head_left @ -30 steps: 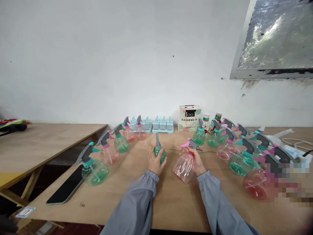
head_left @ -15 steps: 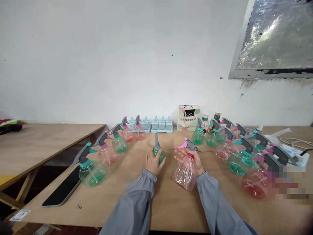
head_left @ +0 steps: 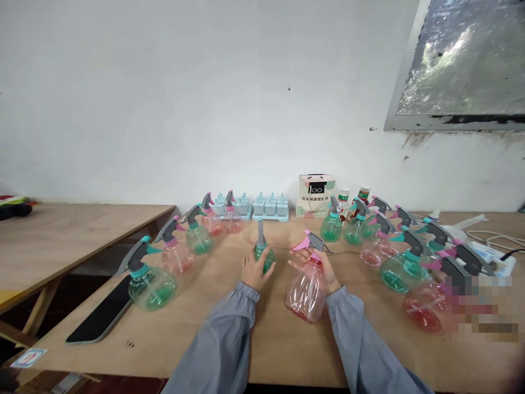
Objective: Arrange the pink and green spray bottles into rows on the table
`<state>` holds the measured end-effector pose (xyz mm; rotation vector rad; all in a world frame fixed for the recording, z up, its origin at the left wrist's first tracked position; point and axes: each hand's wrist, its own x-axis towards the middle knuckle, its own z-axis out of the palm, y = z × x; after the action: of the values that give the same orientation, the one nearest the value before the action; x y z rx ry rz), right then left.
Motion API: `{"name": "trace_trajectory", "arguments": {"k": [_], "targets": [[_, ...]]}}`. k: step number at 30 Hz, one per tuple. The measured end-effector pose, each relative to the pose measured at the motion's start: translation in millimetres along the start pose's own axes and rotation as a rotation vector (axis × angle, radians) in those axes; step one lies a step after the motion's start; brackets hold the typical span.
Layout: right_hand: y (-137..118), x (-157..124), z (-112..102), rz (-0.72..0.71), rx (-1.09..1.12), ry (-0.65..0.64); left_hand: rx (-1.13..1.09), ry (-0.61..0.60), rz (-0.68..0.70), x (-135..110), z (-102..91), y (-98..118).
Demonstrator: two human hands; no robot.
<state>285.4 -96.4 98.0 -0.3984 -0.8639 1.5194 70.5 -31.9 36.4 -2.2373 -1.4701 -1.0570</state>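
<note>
Wall (head_left: 164,104): pale, marked with a few dark specks, a framed pane (head_left: 471,65) at upper right.
Table (head_left: 287,350): brown and flat, with a second table (head_left: 69,227) off to the left.
Left hand (head_left: 255,270): curled around the green bottle (head_left: 269,259), which stands upright mid-table.
Right hand (head_left: 327,269): holding the pink bottle (head_left: 304,295) by its neck, fingertips fanned out past it; that bottle leans, front and centre (whether its base touches the table, I cannot tell).
Left row: five sprayers (head_left: 152,290), pink and green, a phone (head_left: 100,312) just beside the nearest.
Back edge: two pale blue moulds (head_left: 270,208), then a printed bag (head_left: 315,203) standing upright.
Right cluster: more pink and green sprayers, set close together, a white cable (head_left: 488,234) near them; the front corner is pixelated.
</note>
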Motion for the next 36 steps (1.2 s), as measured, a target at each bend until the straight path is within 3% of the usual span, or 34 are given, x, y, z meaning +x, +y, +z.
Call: {"name": "trace_trajectory", "arguments": {"k": [10,16,32,36], "targets": [[2.2,2.5,-1.2,-0.038,-0.113,0.026,-0.031,-0.006,-0.023,0.1,-4.5,4.8],[7.3,4.1,-8.2,-0.195,-0.245,0.132,-0.068,-0.021,-0.014,-0.2,-4.9,2.4],[8.4,-1.9,-2.0,-0.069,-0.341,0.126,-0.063,-0.038,-0.022,0.3,-7.2,4.2],[10.6,-1.0,-2.5,-0.136,-0.298,0.177,-0.08,-0.031,-0.019,0.4,-8.4,4.3]]}}
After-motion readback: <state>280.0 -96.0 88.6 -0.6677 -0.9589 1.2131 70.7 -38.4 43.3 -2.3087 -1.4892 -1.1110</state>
